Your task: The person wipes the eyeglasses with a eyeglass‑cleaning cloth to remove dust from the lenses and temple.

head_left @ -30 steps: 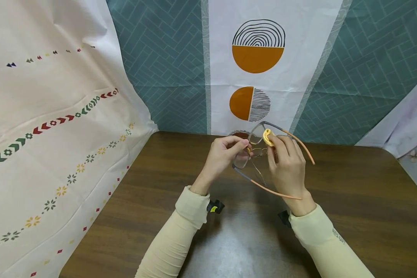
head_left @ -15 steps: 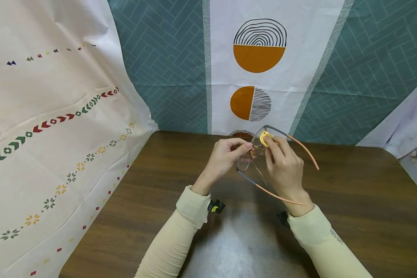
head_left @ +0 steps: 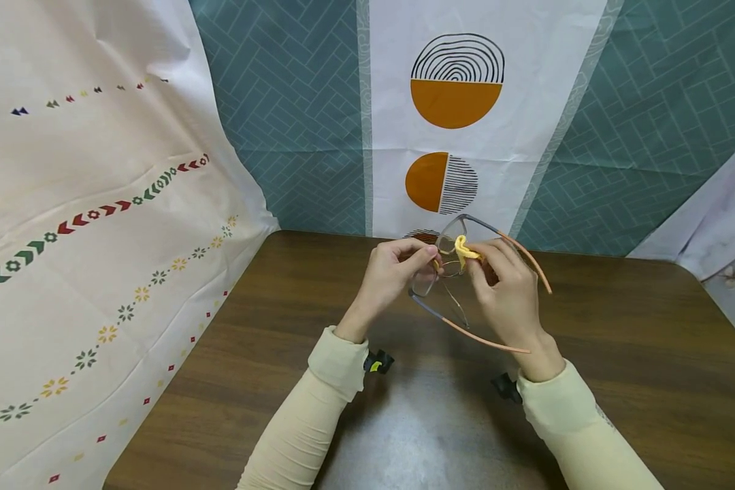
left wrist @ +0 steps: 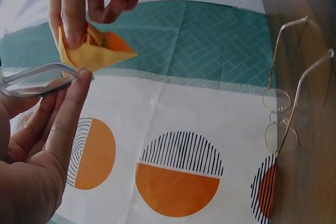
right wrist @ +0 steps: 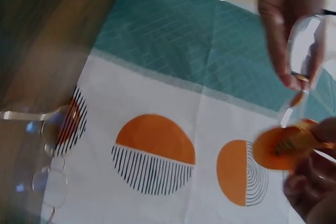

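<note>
My left hand (head_left: 392,275) pinches a pair of eyeglasses (head_left: 425,282) near the bridge. These have clear lenses, a grey-blue frame and orange temple arms that stretch open toward my right wrist. In my right hand (head_left: 508,296) a folded yellow-orange cloth (head_left: 462,250) is pinched between thumb and fingers, at the far lens. The left wrist view shows the cloth (left wrist: 94,56) close against the frame by my left fingertip. Whether it touches the lens is hard to tell. Beyond the hands, a second pair of eyeglasses (left wrist: 302,77), thin and wire-framed, lies on the table.
A brown wooden table (head_left: 269,354) spreads beneath both hands. Patterned cloth hangings (head_left: 306,136) stand behind it, and a white one (head_left: 128,272) drapes along the left side. Black camera straps sit on both wrists.
The held eyeglasses shift slightly right and down, then back up and left. My right hand works the cloth over the far lens, and the cloth's folded shape has changed. Both hands keep their grip.
</note>
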A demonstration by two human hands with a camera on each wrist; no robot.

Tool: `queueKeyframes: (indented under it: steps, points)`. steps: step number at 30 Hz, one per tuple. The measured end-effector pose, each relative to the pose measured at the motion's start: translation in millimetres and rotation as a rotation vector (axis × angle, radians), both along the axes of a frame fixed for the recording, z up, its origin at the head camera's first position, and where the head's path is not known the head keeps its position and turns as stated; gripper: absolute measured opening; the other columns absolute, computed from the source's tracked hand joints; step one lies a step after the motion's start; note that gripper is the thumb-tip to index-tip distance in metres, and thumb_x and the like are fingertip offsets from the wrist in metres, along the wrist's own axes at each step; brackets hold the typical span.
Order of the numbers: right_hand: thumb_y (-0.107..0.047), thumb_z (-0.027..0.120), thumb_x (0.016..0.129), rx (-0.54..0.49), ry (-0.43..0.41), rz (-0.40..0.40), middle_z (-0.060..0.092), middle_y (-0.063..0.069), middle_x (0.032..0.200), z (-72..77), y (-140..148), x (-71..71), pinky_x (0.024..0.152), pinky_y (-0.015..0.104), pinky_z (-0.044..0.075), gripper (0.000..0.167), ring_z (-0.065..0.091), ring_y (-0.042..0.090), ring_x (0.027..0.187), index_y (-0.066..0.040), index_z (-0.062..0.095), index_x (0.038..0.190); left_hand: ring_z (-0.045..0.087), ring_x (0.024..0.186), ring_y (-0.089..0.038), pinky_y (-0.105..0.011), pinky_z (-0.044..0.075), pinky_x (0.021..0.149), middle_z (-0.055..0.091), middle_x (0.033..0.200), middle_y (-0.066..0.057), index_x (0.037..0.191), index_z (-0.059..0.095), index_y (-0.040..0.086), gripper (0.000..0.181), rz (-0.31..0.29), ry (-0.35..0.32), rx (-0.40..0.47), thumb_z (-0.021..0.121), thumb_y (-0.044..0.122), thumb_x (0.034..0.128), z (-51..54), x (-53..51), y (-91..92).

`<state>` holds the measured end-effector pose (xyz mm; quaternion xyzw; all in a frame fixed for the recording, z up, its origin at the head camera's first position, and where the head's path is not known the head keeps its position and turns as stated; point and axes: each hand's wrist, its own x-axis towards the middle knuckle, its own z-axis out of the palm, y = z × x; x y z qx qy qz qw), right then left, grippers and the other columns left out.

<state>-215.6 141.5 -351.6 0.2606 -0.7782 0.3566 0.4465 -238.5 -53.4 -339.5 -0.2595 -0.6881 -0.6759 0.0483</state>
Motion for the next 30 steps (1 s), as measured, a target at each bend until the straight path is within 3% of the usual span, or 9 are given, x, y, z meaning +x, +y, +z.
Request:
queueKeyframes:
  steps: [6, 11, 17, 21, 24, 30]
  points:
    - [0.012, 0.068, 0.091, 0.068, 0.196, -0.197, 0.067, 0.02, 0.103, -8.9, -5.4, -3.0, 0.05, 0.048, 0.053, 0.026, 0.068, 0.034, 0.073, 0.002, 0.073, 0.115, 0.075, 0.08, -0.02, -0.04, 0.063, 0.078, 0.075, 0.09, -0.016, 0.099, 0.074, -0.007, 0.021, -0.061, -0.017, -0.008, 0.066, 0.012, 0.1035, 0.4, 3.7, 3.2]
    - [0.009, 0.068, 0.093, 0.091, 0.176, -0.249, 0.067, 0.02, 0.104, -13.4, -5.5, -5.3, 0.051, 0.052, 0.054, 0.024, 0.07, 0.039, 0.076, 0.003, 0.072, 0.116, 0.075, 0.082, -0.023, -0.04, 0.064, 0.078, 0.075, 0.091, -0.018, 0.098, 0.074, -0.006, 0.021, -0.069, 0.024, -0.046, 0.065, 0.012, 0.1041, 0.1, 4.4, 2.8]
    - [0.012, 0.07, 0.091, 0.09, 0.065, -0.146, 0.067, 0.018, 0.102, -12.8, -3.8, -5.7, 0.05, 0.046, 0.051, 0.023, 0.064, 0.031, 0.065, 0.003, 0.074, 0.112, 0.074, 0.08, -0.017, -0.039, 0.063, 0.078, 0.075, 0.091, -0.017, 0.097, 0.075, -0.006, 0.02, -0.025, 0.051, -0.066, 0.064, 0.01, 0.1044, 1.0, 2.2, -0.1]
    - [0.014, 0.072, 0.09, 0.05, -0.044, -0.03, 0.067, 0.016, 0.101, -7.3, -2.7, -3.4, 0.058, 0.027, 0.043, 0.021, 0.056, 0.02, 0.067, 0.004, 0.075, 0.108, 0.072, 0.077, -0.014, -0.043, 0.063, 0.078, 0.075, 0.089, -0.015, 0.096, 0.075, -0.005, 0.02, -0.015, 0.048, -0.07, 0.064, 0.01, 0.1042, 1.0, 1.2, -1.1]
    - [0.012, 0.073, 0.09, 0.023, -0.12, 0.034, 0.067, 0.015, 0.099, -2.4, -2.5, -1.2, 0.063, 0.019, 0.036, 0.017, 0.051, 0.016, 0.07, 0.004, 0.075, 0.106, 0.073, 0.078, -0.018, -0.045, 0.063, 0.08, 0.075, 0.09, -0.013, 0.097, 0.075, -0.005, 0.02, -0.015, 0.039, -0.08, 0.065, 0.012, 0.1039, 1.2, 1.2, -1.8]
    - [0.009, 0.07, 0.092, 0.013, -0.19, 0.087, 0.066, 0.013, 0.099, 1.5, -2.6, 1.1, 0.064, 0.018, 0.035, 0.014, 0.047, 0.014, 0.072, 0.004, 0.072, 0.104, 0.072, 0.083, -0.03, -0.053, 0.061, 0.082, 0.076, 0.089, -0.012, 0.099, 0.076, -0.004, 0.022, -0.012, 0.066, -0.149, 0.068, 0.016, 0.1032, 1.8, 1.1, -3.7]
